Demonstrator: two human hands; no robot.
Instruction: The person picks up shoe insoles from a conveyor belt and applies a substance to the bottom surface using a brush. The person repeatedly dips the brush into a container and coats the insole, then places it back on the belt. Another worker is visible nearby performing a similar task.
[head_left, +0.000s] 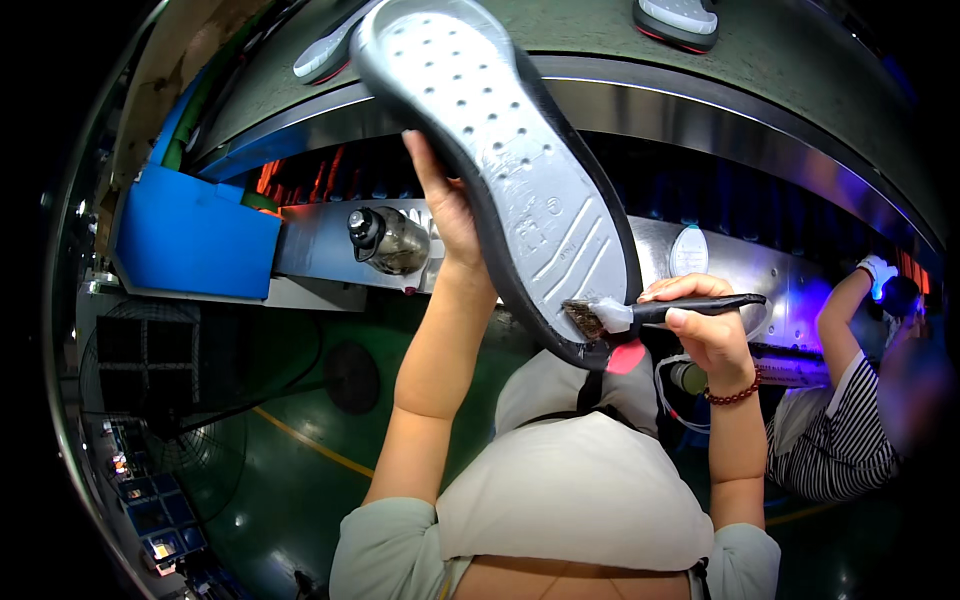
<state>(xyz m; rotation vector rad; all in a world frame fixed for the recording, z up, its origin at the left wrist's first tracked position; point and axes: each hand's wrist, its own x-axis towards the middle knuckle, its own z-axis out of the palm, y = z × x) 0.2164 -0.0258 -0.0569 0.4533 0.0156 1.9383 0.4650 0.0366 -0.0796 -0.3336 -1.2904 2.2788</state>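
A large shoe sole (545, 200) is held up in front of me, its grey-white face toward me, with a black rim, dimples at the upper end, and a pink-red patch at the lower tip. My left hand (452, 215) grips its left edge, the thumb showing beside the rim and the other fingers hidden behind. In my right hand (712, 325) is a black-handled brush (690, 308), pinched between thumb and fingers. The brush's dark bristles touch the sole's face near its lower end. Wet-looking shine covers parts of that face.
Behind runs a green conveyor belt (590, 30) with a steel edge, carrying other soles (676, 22). A bottle (390, 240) stands on the metal shelf below, near a blue box (200, 235). A white oval piece (689, 251) lies right. Another person's gloved hand (877, 272) is far right.
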